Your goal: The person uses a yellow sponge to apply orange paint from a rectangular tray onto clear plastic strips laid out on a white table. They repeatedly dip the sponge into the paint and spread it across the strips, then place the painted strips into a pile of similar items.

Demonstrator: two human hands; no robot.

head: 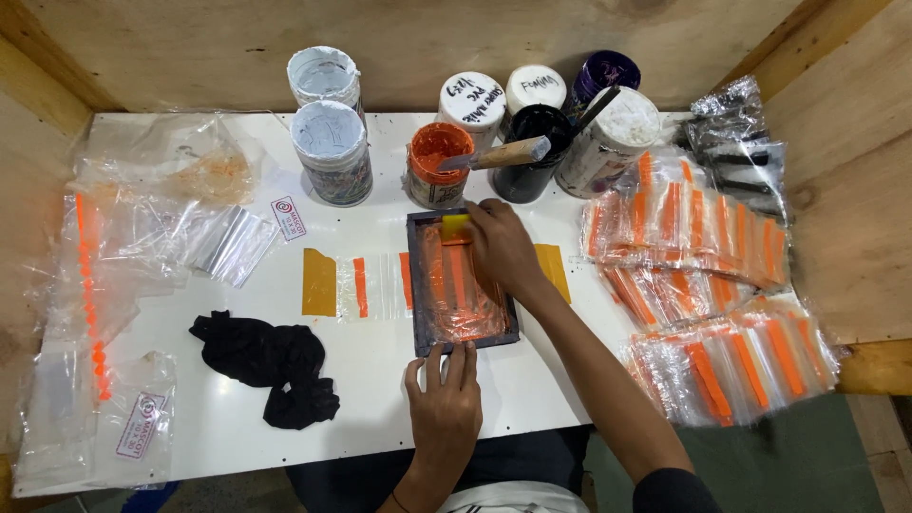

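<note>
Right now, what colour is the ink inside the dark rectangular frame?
Orange, clearest in the head view.

jars (494, 123) crowd behind frame (464, 283); bag stacks (708, 275) block right; bare table (380, 370) free front-left.

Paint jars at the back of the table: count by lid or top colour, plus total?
White or grey-white tops: 5, e.g. jar
Open orange paint jar: 1
Black jar: 1
Purple jar: 1
Total: 8

A white table (285, 418) sits inside bare wooden walls (427, 38) (at twelve, three and nine o'clock); grey-green floor (807, 456) shows at five o'clock.
</note>
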